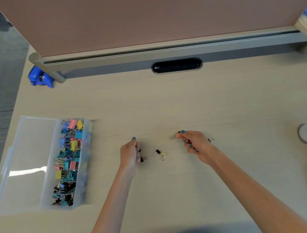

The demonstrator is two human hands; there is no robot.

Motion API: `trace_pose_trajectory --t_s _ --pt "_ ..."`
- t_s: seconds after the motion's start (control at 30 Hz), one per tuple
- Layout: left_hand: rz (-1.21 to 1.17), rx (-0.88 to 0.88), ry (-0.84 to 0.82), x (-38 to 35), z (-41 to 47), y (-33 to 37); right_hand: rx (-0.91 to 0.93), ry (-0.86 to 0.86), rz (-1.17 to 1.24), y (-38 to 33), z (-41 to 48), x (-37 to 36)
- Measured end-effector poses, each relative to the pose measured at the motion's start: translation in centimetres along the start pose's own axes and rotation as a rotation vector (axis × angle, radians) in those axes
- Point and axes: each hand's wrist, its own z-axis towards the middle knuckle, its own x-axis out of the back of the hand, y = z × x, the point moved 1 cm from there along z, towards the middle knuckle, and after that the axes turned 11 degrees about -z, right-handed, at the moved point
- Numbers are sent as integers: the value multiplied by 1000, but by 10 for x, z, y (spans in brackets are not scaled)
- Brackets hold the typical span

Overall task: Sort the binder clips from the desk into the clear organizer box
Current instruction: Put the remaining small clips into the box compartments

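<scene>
The two bare forearms come in from the near edge, and the fingers at their ends are both curled shut. The left hand cups a few small dark clips against its palm; the right hand pinches one dark clip at its fingertips, and another clip shows just behind its knuckles — whether held or lying on the table I cannot tell.

Between the hands two clips lie loose: a black clip and, just beside it, a yellow clip. Each lies tilted, its wire handles trailing toward the near left and its body toward the far right.

These are likely light, stiff and springy, with slick metal bodies; best pinched across the body or lifted by a wire loop.

The box sits well apart to the left — lid open, its compartments already holding many coloured clips.
</scene>
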Motion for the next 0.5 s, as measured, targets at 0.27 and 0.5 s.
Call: trace_pose_trajectory --t_s 0.27,0.5 --pt "1168 -438 230 15 -2 -12 344 343 -776 4 -22 22" --pt "1451 -487 210 11 15 -25 373 503 -965 27 -19 49"
